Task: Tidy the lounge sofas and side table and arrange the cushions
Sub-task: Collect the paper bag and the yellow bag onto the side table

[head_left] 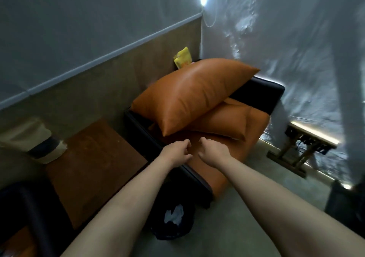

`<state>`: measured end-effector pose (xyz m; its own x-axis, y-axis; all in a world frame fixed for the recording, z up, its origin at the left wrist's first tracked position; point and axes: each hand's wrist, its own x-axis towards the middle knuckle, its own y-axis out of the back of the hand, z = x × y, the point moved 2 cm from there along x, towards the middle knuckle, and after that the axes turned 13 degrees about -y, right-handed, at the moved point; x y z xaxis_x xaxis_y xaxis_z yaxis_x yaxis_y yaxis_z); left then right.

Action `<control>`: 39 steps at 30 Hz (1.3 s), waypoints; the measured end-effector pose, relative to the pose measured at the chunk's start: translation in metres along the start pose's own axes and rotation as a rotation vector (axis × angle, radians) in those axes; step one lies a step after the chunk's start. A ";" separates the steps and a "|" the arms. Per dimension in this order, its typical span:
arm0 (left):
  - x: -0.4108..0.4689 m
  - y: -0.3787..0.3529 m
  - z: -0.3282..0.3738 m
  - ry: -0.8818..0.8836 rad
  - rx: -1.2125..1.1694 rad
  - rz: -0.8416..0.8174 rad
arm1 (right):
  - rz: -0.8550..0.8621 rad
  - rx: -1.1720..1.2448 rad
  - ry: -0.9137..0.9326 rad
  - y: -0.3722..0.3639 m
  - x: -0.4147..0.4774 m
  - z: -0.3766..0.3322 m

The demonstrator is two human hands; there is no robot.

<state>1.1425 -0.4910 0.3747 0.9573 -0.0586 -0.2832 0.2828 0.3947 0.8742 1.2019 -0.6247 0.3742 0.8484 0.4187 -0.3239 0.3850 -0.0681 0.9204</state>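
Note:
A large orange cushion (193,93) leans tilted across the black-framed sofa (262,93), on top of a smaller orange cushion (221,123) that lies on the orange seat (215,170). A yellow packet (182,57) pokes up behind the large cushion, by the wall. My left hand (176,152) and my right hand (212,152) hover side by side just in front of the cushions, over the seat. Both hands have loosely curled fingers and hold nothing. Neither hand touches a cushion.
A brown side table (94,164) stands left of the sofa, with a lined bin (39,144) behind it. A black bin (173,219) holding white litter sits on the floor below my arms. Another dark sofa arm (23,213) is at lower left. A wooden bench (304,144) stands right.

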 end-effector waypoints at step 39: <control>0.272 0.176 -0.085 0.042 -0.113 0.255 | 0.147 0.165 -0.020 0.170 0.293 0.005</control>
<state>1.4470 -0.3598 0.4177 0.9926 0.0932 -0.0780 0.0222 0.4920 0.8703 1.5176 -0.5185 0.4347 0.9063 0.3752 -0.1946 0.3093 -0.2748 0.9104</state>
